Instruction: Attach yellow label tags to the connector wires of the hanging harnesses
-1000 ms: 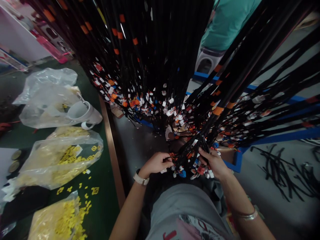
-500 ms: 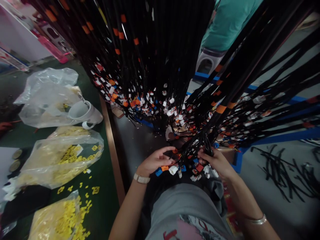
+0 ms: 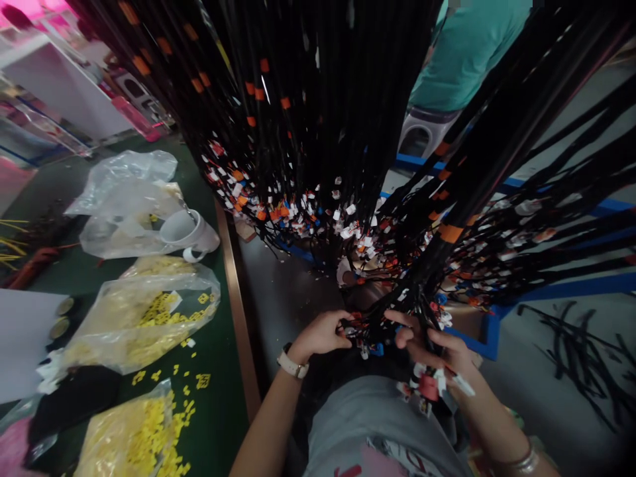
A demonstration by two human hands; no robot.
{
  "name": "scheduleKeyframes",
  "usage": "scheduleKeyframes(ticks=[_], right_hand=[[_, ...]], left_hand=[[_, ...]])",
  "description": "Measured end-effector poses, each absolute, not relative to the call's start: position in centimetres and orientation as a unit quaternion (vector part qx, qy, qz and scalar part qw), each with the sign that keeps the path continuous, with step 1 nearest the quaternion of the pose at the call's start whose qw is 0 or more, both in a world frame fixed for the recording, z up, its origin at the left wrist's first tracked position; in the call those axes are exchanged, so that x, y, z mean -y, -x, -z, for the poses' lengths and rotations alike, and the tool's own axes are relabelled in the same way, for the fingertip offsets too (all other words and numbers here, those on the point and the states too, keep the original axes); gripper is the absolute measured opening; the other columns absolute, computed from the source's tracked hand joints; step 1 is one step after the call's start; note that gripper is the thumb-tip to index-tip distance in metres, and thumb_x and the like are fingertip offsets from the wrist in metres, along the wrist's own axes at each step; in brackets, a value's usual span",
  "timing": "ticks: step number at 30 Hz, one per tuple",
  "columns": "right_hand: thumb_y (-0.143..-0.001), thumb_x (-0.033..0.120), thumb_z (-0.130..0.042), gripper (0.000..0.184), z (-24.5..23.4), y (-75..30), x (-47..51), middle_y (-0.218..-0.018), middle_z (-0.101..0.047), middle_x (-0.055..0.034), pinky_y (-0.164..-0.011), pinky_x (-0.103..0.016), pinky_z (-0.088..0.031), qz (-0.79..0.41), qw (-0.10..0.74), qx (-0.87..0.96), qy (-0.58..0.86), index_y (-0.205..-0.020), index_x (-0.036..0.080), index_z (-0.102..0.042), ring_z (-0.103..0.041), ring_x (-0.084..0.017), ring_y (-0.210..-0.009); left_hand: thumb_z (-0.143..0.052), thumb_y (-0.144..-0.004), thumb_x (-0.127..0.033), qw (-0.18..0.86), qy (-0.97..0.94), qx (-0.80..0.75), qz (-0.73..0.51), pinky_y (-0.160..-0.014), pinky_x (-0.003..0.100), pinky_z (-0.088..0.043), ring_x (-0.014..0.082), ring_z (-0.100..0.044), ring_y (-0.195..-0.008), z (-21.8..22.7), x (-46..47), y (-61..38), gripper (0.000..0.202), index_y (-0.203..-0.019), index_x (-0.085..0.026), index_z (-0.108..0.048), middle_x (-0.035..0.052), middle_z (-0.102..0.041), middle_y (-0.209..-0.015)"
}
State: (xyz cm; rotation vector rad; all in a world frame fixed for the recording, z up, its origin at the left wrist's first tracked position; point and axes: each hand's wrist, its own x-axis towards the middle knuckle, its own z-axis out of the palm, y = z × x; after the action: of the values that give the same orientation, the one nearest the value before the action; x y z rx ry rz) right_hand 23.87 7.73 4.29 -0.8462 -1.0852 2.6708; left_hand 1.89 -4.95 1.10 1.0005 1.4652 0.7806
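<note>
Black cable bundles with coloured connectors hang down in front of me. My left hand [image 3: 325, 333] closes thumb and fingers on the end of one branch of a wire harness [image 3: 380, 311], beside a blue connector [image 3: 376, 349]. Another branch of the harness runs through my right hand [image 3: 437, 348], whose fingers are bent around the black wires. White connectors [image 3: 463, 384] and a red connector [image 3: 428, 387] dangle below that hand, over my lap. An orange tape band [image 3: 451, 233] marks the thick bundle above. The exact grip of the left fingertips is partly hidden.
On the green table [image 3: 223, 397] at left lie plastic bags of yellow pieces [image 3: 149, 311], loose yellow bits and a white mug [image 3: 191, 232]. A blue frame [image 3: 489, 334] stands at right, with black cable pieces [image 3: 586, 358] on the floor. A person in a green top [image 3: 454, 59] sits beyond.
My right hand has gathered a branch of connectors and drawn it toward me, apart from the rest. My left hand has closed on the other branch. The view has shifted slightly left.
</note>
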Motion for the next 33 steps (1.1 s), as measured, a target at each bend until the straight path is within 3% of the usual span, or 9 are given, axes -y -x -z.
scheduleKeyframes(ticks=[3,6,9,11,13,16,19,26,33], right_hand=[[-0.068,0.037,-0.066,0.041,-4.7,-22.6,-7.3,-0.093,-0.068,-0.0106,-0.048,-0.024,-0.039,-0.863,0.072,0.403,0.295,-0.104,0.019,-0.065,-0.049,-0.011,-0.055],[-0.068,0.032,-0.07,0.04,-5.3,-21.6,-7.4,-0.095,-0.068,-0.0092,-0.054,-0.026,-0.042,-0.811,0.048,0.475,0.339,-0.105,0.018,-0.064,-0.056,-0.014,-0.063],[-0.066,0.033,-0.072,0.045,-5.4,-20.8,-7.4,-0.099,-0.067,-0.0078,-0.058,-0.028,-0.045,-0.788,0.06,0.506,0.347,-0.107,0.02,-0.063,-0.059,-0.015,-0.066],[-0.066,0.034,-0.072,0.044,-5.2,-20.5,-7.0,-0.104,-0.066,-0.0082,-0.062,-0.029,-0.048,-0.785,0.085,0.511,0.338,-0.107,0.02,-0.062,-0.061,-0.017,-0.071],[-0.068,0.034,-0.07,0.044,-5.0,-20.3,-6.7,-0.111,-0.063,-0.0092,-0.061,-0.029,-0.049,-0.788,0.097,0.512,0.327,-0.109,0.021,-0.06,-0.062,-0.018,-0.075],[-0.071,0.034,-0.068,0.048,-4.7,-20.3,-6.4,-0.119,-0.058,-0.0111,-0.054,-0.028,-0.049,-0.796,0.082,0.518,0.302,-0.115,0.021,-0.055,-0.062,-0.015,-0.065],[-0.071,0.034,-0.068,0.051,-4.7,-20.4,-6.5,-0.121,-0.056,-0.0123,-0.05,-0.028,-0.048,-0.793,0.052,0.548,0.26,-0.117,0.021,-0.051,-0.058,-0.01,-0.052],[-0.057,0.028,-0.079,0.064,-4.2,-20.9,-7.6,-0.093,-0.065,-0.0038,-0.053,-0.023,-0.045,-0.718,0.005,0.654,0.239,-0.115,0.02,-0.052,-0.055,-0.011,-0.06],[-0.067,0.025,-0.068,0.035,-3.5,-21.9,-7.8,-0.07,-0.059,0.0025,-0.058,-0.024,-0.042,-0.654,0.039,0.701,0.283,-0.1,0.018,-0.059,-0.053,-0.012,-0.062]], left_hand=[[-0.066,-0.071,-0.029,0.631,-0.385,-0.568,-0.363,-0.05,0.021,-0.037,0.0086,-0.047,-0.052,-2.2,4.9,-2.4,0.052,-0.118,-0.014,-0.05,-0.0027,-0.054,-0.062],[-0.063,-0.076,-0.033,0.696,-0.309,-0.451,-0.465,-0.06,0.025,-0.044,0.0124,-0.057,-0.064,-3.6,4.9,-2.8,0.069,-0.135,-0.019,-0.029,0.0059,-0.062,-0.082],[-0.062,-0.078,-0.033,0.71,-0.298,-0.376,-0.515,-0.07,0.029,-0.046,0.0163,-0.061,-0.08,-4.0,5.0,-3.4,0.068,-0.136,-0.021,-0.029,0.0123,-0.061,-0.099],[-0.059,-0.08,-0.033,0.702,-0.327,-0.394,-0.495,-0.062,0.025,-0.045,0.0121,-0.059,-0.068,-3.5,4.9,-4.1,0.067,-0.138,-0.021,-0.026,0.0097,-0.062,-0.09],[-0.057,-0.082,-0.033,0.693,-0.355,-0.424,-0.462,-0.052,0.021,-0.041,0.0077,-0.053,-0.055,-2.8,4.8,-5.0,0.077,-0.142,-0.025,-0.01,0.005,-0.06,-0.082],[-0.057,-0.082,-0.029,0.677,-0.373,-0.447,-0.45,-0.049,0.02,-0.041,0.0061,-0.049,-0.05,-2.4,4.7,-6.3,0.094,-0.139,-0.029,0.018,0.0025,-0.058,-0.081],[-0.061,-0.078,-0.024,0.661,-0.384,-0.455,-0.457,-0.052,0.022,-0.044,0.0075,-0.051,-0.054,-2.7,4.7,-6.8,0.105,-0.136,-0.027,0.027,0.0041,-0.059,-0.082],[-0.068,-0.071,-0.017,0.696,-0.375,-0.436,-0.431,-0.058,0.022,-0.044,0.0085,-0.055,-0.061,-3.5,4.6,-5.6,0.108,-0.14,-0.031,0.013,-0.0009,-0.058,-0.077],[-0.068,-0.07,-0.017,0.638,-0.408,-0.503,-0.417,-0.076,0.026,-0.043,0.013,-0.058,-0.083,-4.4,5.0,-3.6,0.082,-0.139,-0.02,-0.024,0.0051,-0.062,-0.09]])
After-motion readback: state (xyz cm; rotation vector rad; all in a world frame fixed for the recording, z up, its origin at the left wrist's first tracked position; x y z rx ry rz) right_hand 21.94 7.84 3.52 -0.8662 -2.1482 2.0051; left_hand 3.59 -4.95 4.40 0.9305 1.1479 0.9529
